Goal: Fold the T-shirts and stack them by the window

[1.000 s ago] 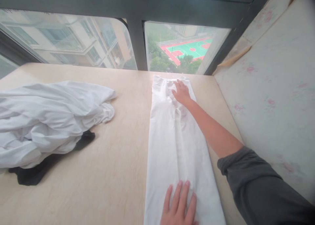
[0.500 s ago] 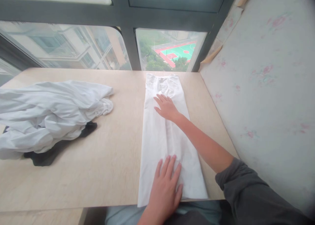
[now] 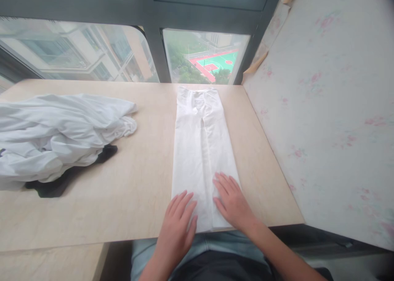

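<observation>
A white shirt [image 3: 191, 149], folded into a long narrow strip, lies on the wooden tabletop with its collar end by the window and its other end at the front edge. My left hand [image 3: 180, 215] rests over the near left side of the cloth, fingers spread. On the near right side, my right hand [image 3: 230, 197] lies with its fingers stretched out on the fabric. Neither hand grips anything. A lengthwise fold line runs down the middle of the strip between my hands.
A rumpled heap of white cloth [image 3: 61, 137] lies on the left of the tabletop [image 3: 144, 170], with a black piece of cloth [image 3: 58, 184] under it. A flowered wall [image 3: 323, 108] bounds the right side, and a dark-framed window [image 3: 150, 39] stands behind.
My right hand has drawn back from near the collar to the near right part of the shirt. My left hand has shifted left towards its edge. The view has shifted slightly.
</observation>
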`<state>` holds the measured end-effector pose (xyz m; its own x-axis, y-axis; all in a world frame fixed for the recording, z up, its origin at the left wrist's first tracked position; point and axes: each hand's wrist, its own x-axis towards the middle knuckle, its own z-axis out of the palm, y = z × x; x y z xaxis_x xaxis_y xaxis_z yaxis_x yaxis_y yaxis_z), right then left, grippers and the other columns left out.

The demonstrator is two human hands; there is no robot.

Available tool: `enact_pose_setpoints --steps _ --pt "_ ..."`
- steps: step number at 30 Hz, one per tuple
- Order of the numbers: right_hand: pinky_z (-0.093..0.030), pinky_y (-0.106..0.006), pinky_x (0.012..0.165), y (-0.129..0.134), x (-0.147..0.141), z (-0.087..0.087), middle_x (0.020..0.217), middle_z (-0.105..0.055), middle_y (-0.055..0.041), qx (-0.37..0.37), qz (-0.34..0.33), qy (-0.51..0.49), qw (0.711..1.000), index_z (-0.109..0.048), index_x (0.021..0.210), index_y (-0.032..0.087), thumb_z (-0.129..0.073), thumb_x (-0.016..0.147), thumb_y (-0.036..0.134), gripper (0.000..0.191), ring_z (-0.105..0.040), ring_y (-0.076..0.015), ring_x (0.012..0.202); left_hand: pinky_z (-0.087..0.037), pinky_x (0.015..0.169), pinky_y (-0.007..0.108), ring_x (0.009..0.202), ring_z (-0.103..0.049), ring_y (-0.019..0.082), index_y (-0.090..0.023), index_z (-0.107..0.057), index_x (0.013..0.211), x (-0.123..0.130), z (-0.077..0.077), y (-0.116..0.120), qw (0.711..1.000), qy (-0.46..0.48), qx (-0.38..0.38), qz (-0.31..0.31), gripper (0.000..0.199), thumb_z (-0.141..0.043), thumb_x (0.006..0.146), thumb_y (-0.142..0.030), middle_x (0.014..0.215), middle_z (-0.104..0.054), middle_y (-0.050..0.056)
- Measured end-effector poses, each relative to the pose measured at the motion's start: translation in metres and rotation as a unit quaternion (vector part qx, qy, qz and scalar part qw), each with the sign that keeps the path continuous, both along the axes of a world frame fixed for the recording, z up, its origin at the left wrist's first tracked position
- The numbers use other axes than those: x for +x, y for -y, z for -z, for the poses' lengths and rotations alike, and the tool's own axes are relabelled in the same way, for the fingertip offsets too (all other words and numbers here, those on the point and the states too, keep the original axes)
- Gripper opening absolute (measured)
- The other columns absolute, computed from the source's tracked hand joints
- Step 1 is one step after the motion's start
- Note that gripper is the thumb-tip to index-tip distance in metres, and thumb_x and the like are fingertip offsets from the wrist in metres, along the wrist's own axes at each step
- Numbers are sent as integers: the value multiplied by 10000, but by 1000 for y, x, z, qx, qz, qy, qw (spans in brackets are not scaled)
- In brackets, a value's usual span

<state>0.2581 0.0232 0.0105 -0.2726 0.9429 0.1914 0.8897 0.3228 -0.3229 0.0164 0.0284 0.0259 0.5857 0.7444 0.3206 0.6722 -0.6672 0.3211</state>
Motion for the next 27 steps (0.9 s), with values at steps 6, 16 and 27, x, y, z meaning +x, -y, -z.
enact_pose_setpoints --steps 6,16,27 --pt "-389 -588 1129 14 -10 -5 1525 -429 -161 -15 1 2 1000 -529 1400 150 -527 915 254 496 -349 -338 1439 -451 1090 493 1347 -484 274 -197 -641 1155 14 1 13 998 -38 -15 41 276 -524 906 -179 1404 -571 102" --pt "-391 -613 1121 63 17 -10 1541 -410 -147 -40 -99 1 994 -505 1430 179 -624 857 414 630 -355 -342 1441 -470 1077 457 1373 -463 301 -236 -561 1366 -31 21 26 993 -101 42 42 463 -599 911 -308 1488 -498 113" --pt "-593 -399 952 94 35 -4 1207 -708 -28 19 -98 -159 982 -639 1238 271 -395 813 23 549 -646 -211 1177 -572 898 270 1039 -696 167 -250 -691 1120 -68 3 34 993 13 48 111 367 -452 910 -68 1097 -749 32"
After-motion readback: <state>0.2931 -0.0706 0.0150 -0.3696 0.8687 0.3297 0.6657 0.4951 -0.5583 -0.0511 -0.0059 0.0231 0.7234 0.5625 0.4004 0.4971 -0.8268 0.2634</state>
